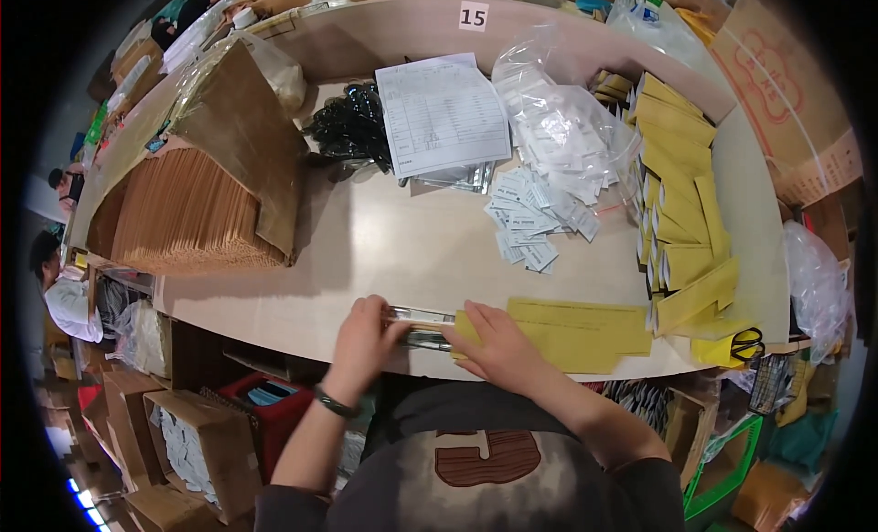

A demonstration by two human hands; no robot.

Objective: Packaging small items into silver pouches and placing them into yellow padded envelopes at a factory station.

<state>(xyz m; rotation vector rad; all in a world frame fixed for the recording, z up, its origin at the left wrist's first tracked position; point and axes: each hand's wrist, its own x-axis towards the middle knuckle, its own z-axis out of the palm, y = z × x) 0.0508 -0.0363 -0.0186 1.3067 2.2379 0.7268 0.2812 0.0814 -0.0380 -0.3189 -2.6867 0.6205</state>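
At the table's front edge, my left hand (362, 338) has its fingers closed on the left end of a narrow, shiny clear-and-silver packet (422, 316). Its contents are hard to make out. My right hand (501, 345) is at the packet's other end, thumb and fingers bent round it and the left edge of a yellow paper strip. More yellow paper strips (585, 333) lie flat beneath and to the right of that hand. Beyond the hands is a loose pile of small white sachets (529, 219).
A carton (265, 157) packed with brown cardboard pieces stands at left. Black glossy items (352, 125), a printed sheet (444, 116) and a clear bag of sachets (562, 120) lie at the back. Yellow-wrapped packs (677, 184) line the right side, with black-handled scissors (747, 344) nearby.
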